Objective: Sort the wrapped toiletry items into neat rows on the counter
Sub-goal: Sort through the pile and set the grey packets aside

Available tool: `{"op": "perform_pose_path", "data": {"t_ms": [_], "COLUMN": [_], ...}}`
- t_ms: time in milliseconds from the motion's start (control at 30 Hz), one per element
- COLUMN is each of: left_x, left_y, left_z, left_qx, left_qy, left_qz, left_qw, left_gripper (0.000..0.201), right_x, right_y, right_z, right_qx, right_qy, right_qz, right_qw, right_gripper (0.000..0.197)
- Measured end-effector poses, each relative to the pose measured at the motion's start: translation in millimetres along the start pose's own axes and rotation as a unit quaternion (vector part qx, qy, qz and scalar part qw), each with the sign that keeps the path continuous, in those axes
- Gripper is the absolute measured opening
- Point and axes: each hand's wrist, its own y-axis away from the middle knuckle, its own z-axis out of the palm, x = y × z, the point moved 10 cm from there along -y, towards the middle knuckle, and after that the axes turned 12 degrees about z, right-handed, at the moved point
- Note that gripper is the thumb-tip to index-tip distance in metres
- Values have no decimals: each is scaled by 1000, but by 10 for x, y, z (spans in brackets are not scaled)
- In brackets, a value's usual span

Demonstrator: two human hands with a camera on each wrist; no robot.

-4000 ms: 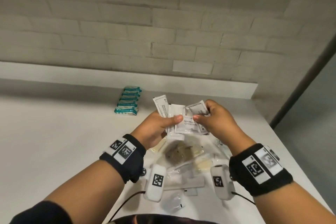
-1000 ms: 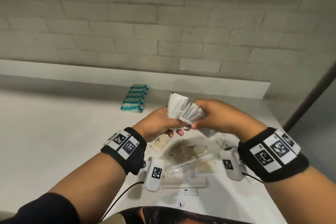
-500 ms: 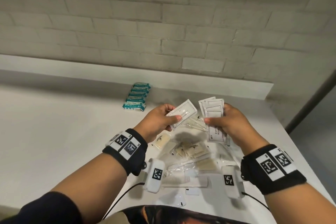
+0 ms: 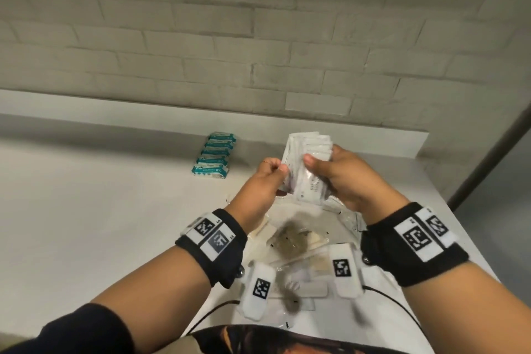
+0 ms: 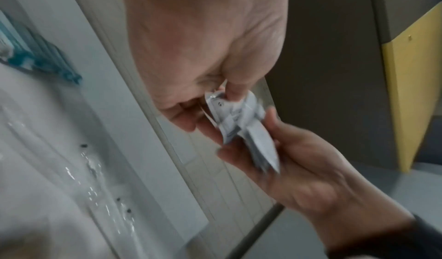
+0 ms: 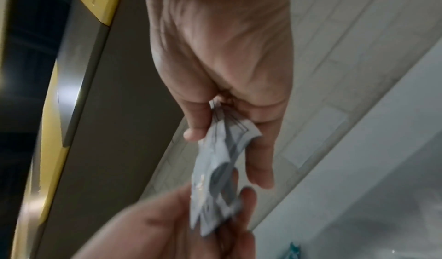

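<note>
Above the counter I hold a stack of white printed sachets [image 4: 306, 172] upright between both hands. My left hand [image 4: 275, 169] pinches its left edge with thumb and fingers. My right hand [image 4: 321, 158] grips the right side, thumb on the front sachet. The left wrist view shows the sachets [image 5: 239, 119] fanned between both hands, and the right wrist view shows them blurred [image 6: 217, 168]. A neat row of teal wrapped packets [image 4: 214, 156] lies at the back of the white counter [image 4: 100, 210].
Under my hands lies a loose pile of clear-wrapped items [image 4: 296, 241], with a wrapped white comb [image 4: 304, 286] nearer me. A raised ledge [image 4: 143, 123] and a brick wall close off the back. The counter's right edge [image 4: 448, 204] is close to my right wrist.
Half a second ago my left hand held one sachet apart from the right hand's stack. The hands have now come together and that sachet is against the stack.
</note>
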Motion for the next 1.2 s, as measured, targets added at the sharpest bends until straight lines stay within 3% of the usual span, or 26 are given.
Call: {"op": "perform_pose_path", "data": {"t_ms": [67,133,300,467,567,667,733,800,867,933,967,1033,1133,1200], "left_x": [-67,-78,-147,-146,-195,-257,-303,-337,-318,-274,-235,-192,-220,-266], "left_y": [32,64,78,46,14,20,-4,-27,-21,-6,16,58,61,65], "left_z": [69,43,163,125,132,152,157,113,107,198,275,376,388,374], "left_qx": [-13,-13,-71,-43,-29,7,17,39,38,-7,-40,-78,-86,-81], "left_qy": [-39,-60,113,184,169,205,245,265,274,276,293,323,334,333], "left_qz": [3,11,-56,-85,-89,-113,-125,-142,-162,-177,-182,-187,-182,-192], "left_qw": [999,998,989,978,981,972,961,953,947,945,938,924,921,920], "left_gripper": [40,50,50,39,44,32,27,23,43,75,83,80,61,50], "right_x": [-1,-1,103,187,128,81,24,-57,-41,78,113,56,-113,-75], "right_y": [-13,-28,-40,-54,-86,-124,-73,-12,15,85,120,137,121,104], "right_z": [97,70,320,430,338,199,94,51,228,485,570,625,537,535], "right_qx": [21,52,0,-107,-36,98,167,165,43,-77,-98,-78,-51,-69], "right_qy": [52,77,67,-4,76,234,299,314,328,422,470,506,434,441], "right_qz": [-5,-10,24,55,21,-12,-35,-78,-101,-94,-104,-144,-166,-152], "right_qw": [998,996,997,993,996,967,939,932,938,898,871,847,884,882], "right_gripper": [30,30,30,30,27,28,42,65,102,137,145,147,139,142]}}
